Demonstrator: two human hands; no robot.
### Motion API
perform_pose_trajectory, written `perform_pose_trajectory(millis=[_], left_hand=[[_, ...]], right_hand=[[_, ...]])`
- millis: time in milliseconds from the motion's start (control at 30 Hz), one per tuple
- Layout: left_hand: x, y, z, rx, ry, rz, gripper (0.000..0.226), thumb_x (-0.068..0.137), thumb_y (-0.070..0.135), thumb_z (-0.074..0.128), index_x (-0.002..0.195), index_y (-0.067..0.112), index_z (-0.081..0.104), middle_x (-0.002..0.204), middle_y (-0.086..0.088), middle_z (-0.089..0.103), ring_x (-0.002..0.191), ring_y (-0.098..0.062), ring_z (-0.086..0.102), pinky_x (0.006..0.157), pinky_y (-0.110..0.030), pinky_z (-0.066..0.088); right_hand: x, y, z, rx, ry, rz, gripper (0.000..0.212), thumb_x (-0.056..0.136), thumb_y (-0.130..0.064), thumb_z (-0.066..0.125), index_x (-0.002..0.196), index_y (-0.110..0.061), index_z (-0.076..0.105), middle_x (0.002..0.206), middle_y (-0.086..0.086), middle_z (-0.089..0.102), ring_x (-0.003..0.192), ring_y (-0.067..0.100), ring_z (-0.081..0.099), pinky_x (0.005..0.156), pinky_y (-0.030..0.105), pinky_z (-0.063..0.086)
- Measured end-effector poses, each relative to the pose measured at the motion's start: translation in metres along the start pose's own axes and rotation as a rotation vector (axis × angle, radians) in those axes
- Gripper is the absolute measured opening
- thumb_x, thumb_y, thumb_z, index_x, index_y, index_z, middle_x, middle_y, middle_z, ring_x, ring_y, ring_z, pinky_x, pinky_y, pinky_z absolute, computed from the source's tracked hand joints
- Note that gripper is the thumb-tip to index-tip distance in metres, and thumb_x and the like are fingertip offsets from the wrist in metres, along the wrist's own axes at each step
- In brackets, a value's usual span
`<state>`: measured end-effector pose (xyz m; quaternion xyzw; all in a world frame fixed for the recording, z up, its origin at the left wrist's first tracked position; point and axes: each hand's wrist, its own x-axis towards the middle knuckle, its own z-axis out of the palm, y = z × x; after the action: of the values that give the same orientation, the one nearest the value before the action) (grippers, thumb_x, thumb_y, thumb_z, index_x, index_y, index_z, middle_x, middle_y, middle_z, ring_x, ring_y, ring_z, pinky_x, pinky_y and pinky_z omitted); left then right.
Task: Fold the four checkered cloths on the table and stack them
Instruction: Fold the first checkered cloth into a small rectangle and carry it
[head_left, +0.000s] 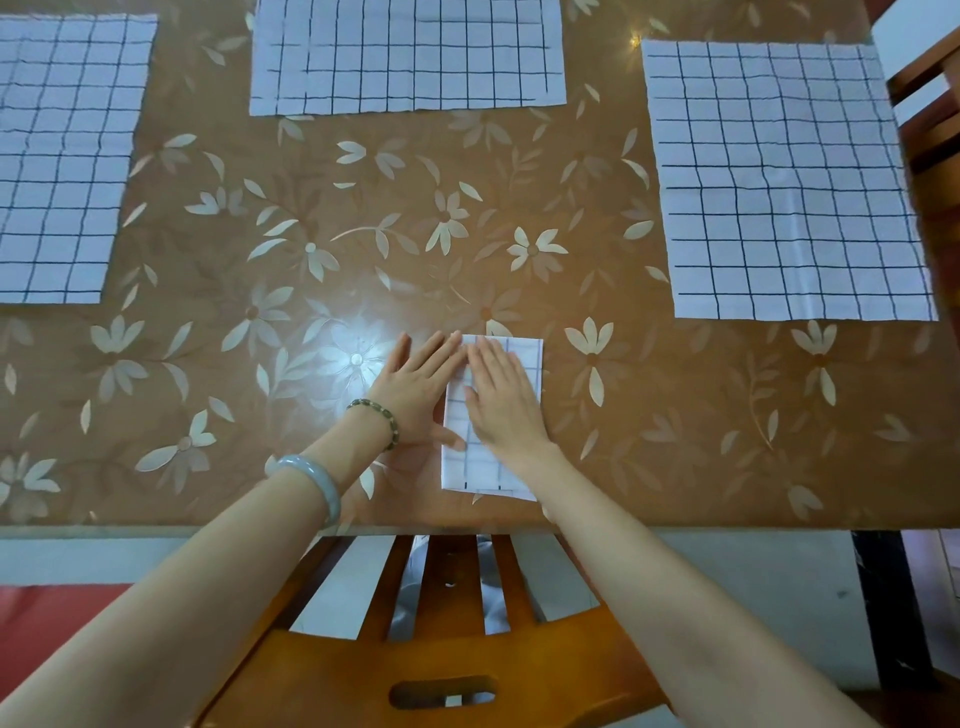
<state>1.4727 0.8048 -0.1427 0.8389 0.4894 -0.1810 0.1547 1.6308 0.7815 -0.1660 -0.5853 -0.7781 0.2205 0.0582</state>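
Observation:
A small folded checkered cloth (527, 364) lies near the table's front edge, at the middle. My right hand (504, 400) presses flat on top of it with straight fingers. My left hand (418, 387) lies flat beside it on the left, its thumb and fingertips touching the cloth's left edge. Three more white checkered cloths lie spread flat: one at the far left (62, 156), one at the back middle (405, 57), one at the right (784, 182).
The table (311, 291) has a glossy brown floral cover. A wooden chair back (447, 649) stands just below the front edge. Another wooden chair (930, 104) sits at the right edge.

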Motion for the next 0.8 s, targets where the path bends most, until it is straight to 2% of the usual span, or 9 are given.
perform_pose_trajectory(millis=[100,233,300,333,400,467,567,667,800], left_hand=[[0.0,-0.004,0.006,0.01,0.017,0.022,0.127,0.058,0.091,0.037,0.149,0.022,-0.017,0.158,0.006,-0.019,0.144,-0.018,-0.022,0.115,-0.049,-0.015],[-0.001,-0.018,0.011,0.027,0.042,0.067,0.129,0.054,0.095,0.034,0.149,0.025,-0.019,0.155,0.008,-0.022,0.141,-0.018,-0.027,0.115,-0.048,-0.017],[-0.003,-0.022,0.008,0.042,0.049,0.086,0.13,0.052,0.098,0.024,0.15,0.023,-0.014,0.154,0.007,-0.019,0.14,-0.017,-0.024,0.115,-0.046,-0.016],[-0.003,-0.021,0.006,0.041,0.081,0.092,0.126,0.056,0.097,0.017,0.151,0.019,-0.008,0.156,0.004,-0.014,0.143,-0.018,-0.019,0.115,-0.045,-0.014],[-0.002,-0.01,0.003,0.019,0.168,0.106,0.109,0.074,0.088,0.007,0.152,0.011,0.009,0.159,-0.005,0.01,0.146,-0.024,0.003,0.117,-0.045,-0.006],[0.0,0.003,0.004,0.014,0.183,0.143,0.094,0.086,0.075,0.004,0.15,0.007,0.02,0.155,-0.01,0.026,0.144,-0.026,0.017,0.116,-0.045,0.005],[-0.005,0.012,0.022,0.056,0.149,0.181,0.09,0.09,0.071,0.003,0.149,0.006,0.019,0.155,-0.012,0.024,0.144,-0.024,0.015,0.116,-0.045,0.009],[-0.022,0.013,0.039,0.073,0.16,0.174,0.085,0.093,0.066,0.001,0.148,0.004,0.019,0.155,-0.013,0.02,0.145,-0.026,0.014,0.116,-0.044,0.012],[-0.049,0.013,0.06,0.092,0.179,0.221,0.079,0.096,0.062,0.006,0.15,0.005,0.011,0.156,-0.014,0.016,0.146,-0.024,0.0,0.118,-0.044,0.008]], right_hand=[[-0.01,0.029,-0.005,-0.168,-0.034,0.009,0.068,0.096,-0.046,0.013,0.149,-0.006,0.021,0.157,0.011,0.019,0.147,0.022,0.013,0.119,0.038,-0.001],[-0.019,0.054,-0.015,-0.279,-0.066,0.064,0.076,0.096,-0.057,0.001,0.15,-0.005,0.012,0.158,0.011,0.015,0.147,0.023,0.012,0.118,0.043,-0.002],[-0.02,0.054,-0.017,-0.3,-0.084,0.07,0.078,0.094,-0.058,-0.007,0.149,-0.006,0.008,0.158,0.011,0.014,0.147,0.023,0.013,0.117,0.045,-0.002],[-0.02,0.054,-0.017,-0.308,-0.086,0.072,0.077,0.093,-0.058,-0.009,0.149,-0.006,0.006,0.158,0.011,0.014,0.147,0.023,0.013,0.117,0.046,-0.002],[-0.02,0.053,-0.016,-0.335,-0.085,0.077,0.075,0.094,-0.056,-0.008,0.148,-0.007,0.006,0.158,0.011,0.014,0.146,0.024,0.014,0.117,0.048,-0.001],[-0.019,0.053,-0.015,-0.347,-0.077,0.078,0.073,0.096,-0.055,0.003,0.149,-0.005,0.013,0.157,0.012,0.019,0.145,0.024,0.019,0.116,0.05,0.002],[-0.019,0.054,-0.013,-0.34,-0.068,0.063,0.073,0.096,-0.053,0.013,0.149,-0.003,0.018,0.158,0.013,0.017,0.146,0.024,0.016,0.117,0.049,-0.002],[-0.018,0.055,-0.012,-0.34,-0.066,0.056,0.074,0.095,-0.054,0.011,0.151,-0.005,0.01,0.159,0.012,0.009,0.147,0.022,0.008,0.117,0.048,-0.006],[-0.018,0.056,-0.012,-0.365,-0.063,0.06,0.075,0.094,-0.055,0.006,0.151,-0.006,0.005,0.16,0.011,0.004,0.148,0.022,0.003,0.117,0.049,-0.006]])
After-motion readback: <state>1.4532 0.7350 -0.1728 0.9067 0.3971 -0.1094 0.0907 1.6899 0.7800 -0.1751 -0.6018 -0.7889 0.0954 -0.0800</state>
